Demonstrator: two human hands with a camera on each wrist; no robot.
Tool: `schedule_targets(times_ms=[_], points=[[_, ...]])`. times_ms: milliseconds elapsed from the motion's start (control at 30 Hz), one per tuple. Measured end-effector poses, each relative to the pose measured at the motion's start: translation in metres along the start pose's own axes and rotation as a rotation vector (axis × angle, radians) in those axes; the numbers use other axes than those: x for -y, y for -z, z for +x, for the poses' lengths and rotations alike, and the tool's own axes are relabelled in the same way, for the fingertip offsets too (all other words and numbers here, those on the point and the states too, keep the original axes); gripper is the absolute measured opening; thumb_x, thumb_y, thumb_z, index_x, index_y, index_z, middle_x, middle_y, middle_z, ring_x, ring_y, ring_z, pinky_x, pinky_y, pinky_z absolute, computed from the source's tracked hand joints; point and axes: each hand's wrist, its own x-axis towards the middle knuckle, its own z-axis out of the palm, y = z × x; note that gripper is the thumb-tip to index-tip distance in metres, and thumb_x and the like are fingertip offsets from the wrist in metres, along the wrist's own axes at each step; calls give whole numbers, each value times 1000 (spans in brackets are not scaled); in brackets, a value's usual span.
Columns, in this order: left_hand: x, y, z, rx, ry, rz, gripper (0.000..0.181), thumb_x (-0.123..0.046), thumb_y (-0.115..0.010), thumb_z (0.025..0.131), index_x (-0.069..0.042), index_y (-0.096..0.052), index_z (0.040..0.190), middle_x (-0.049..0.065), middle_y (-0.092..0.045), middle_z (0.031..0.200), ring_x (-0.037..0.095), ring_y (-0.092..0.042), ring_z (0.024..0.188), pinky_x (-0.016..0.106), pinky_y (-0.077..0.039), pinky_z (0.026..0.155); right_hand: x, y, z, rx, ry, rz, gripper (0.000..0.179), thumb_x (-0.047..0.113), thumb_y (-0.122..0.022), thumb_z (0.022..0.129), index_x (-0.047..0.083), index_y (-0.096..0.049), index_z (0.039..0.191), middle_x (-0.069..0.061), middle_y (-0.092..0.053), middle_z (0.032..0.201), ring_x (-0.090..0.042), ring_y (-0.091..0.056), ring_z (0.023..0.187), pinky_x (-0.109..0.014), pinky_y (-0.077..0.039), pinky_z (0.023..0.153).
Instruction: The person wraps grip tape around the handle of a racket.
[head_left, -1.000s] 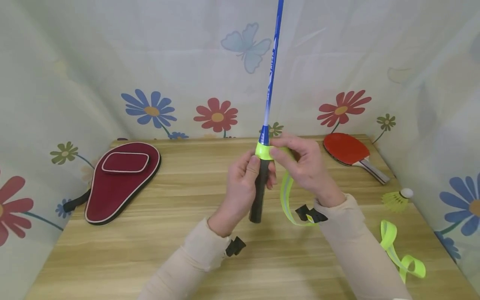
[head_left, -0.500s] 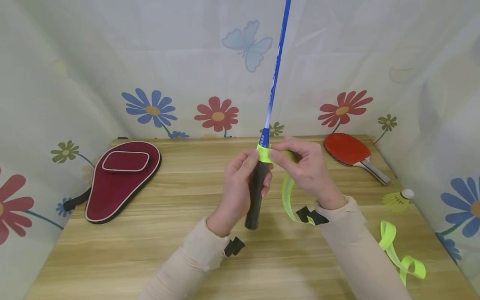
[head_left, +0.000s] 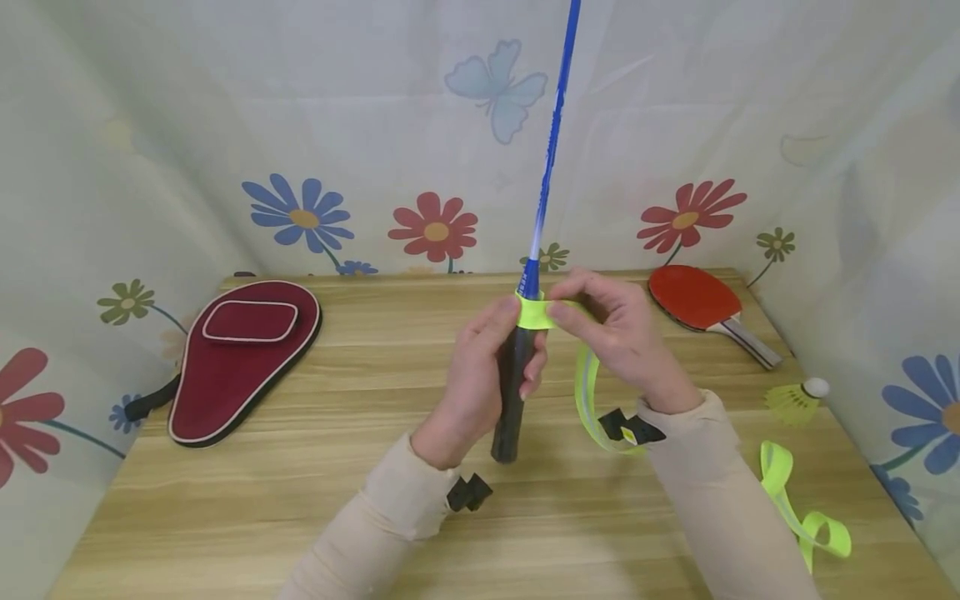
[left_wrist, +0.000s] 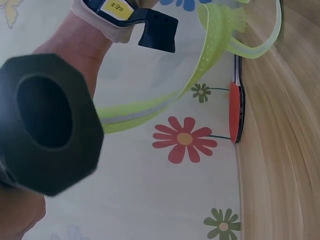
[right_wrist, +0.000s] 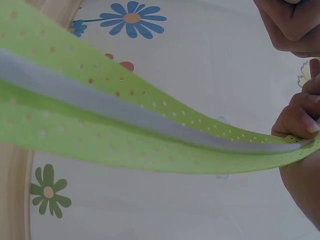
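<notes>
In the head view, the left hand [head_left: 472, 375] curls round a black racket handle [head_left: 512, 400], held above the surface [head_left: 375, 375]; the right hand [head_left: 618, 333] pinches neon tape [head_left: 534, 316] crossing its top. Left wrist view: the handle's butt looms close. Right wrist view: tape runs into pinching fingers [right_wrist: 300, 115].

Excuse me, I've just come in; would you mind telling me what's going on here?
A person's left hand grips a blue-shafted racket by its black handle, while the right hand pinches yellow-green tape. The tape crosses the handle's top; its loose length hangs below that hand. Lower down, no tape shows.
</notes>
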Motion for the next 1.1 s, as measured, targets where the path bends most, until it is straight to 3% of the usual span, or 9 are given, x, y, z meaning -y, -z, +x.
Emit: schedule_targets(times_ms=[133,333,567,733,867,1000,1100], points=[[1,2,0,25,5,-25,36,-37,-38,105,-7,-56,101,2,-55,68,11,-46,45,21,-38,39,-3,0,0,15,-9,-13,18,-3,-61,93,-6,-68,109,-9,-65,88,-22,-55,77,-26,-48,65],[1,1,-1,40,5,-55,38,-37,-32,107,-7,-56,106,0,-55,65,10,-46,42,21,-37,37,-3,-3,1,-19,42,-4,11,-3,-65,90,-5,-72,99,-8,-55,76,-21,-46,71,-26,-35,57],[2,-2,-1,77,-8,28,51,-45,-28,105,-2,-52,91,-1,-51,58,11,-44,38,23,-35,35,1,-3,3,-7,45,12,9,-3,-68,87,-5,-71,96,-10,-62,82,-23,-51,74,-26,-42,60],[4,-1,-2,115,-32,89,57,-45,-23,106,-2,-50,81,-2,-48,54,12,-43,36,26,-34,34,1,-3,4,87,-13,10,17,4,-66,92,-7,-69,104,-10,-64,94,-25,-55,87,-29,-51,77],[5,-1,-3,132,-36,112,61,-47,-21,105,-1,-50,78,-1,-48,52,13,-44,36,26,-34,34,2,-4,3,101,21,-19,19,11,-66,93,-7,-72,98,-9,-60,92,-25,-54,85,-28,-49,70],[6,-1,-3,108,-88,171,36,-39,-48,101,-2,-47,98,3,-52,58,13,-46,39,26,-39,36,6,-7,4,23,72,-58,10,3,-69,89,-5,-73,91,-9,-63,86,-23,-55,79,-27,-48,64],[9,0,-5,21,-164,257,31,-18,-65,93,-4,-45,110,6,-57,70,15,-53,48,28,-48,44,9,-9,5,-52,83,-128,6,-5,-72,83,-3,-74,88,-7,-63,81,-20,-53,72,-25,-42,59]])
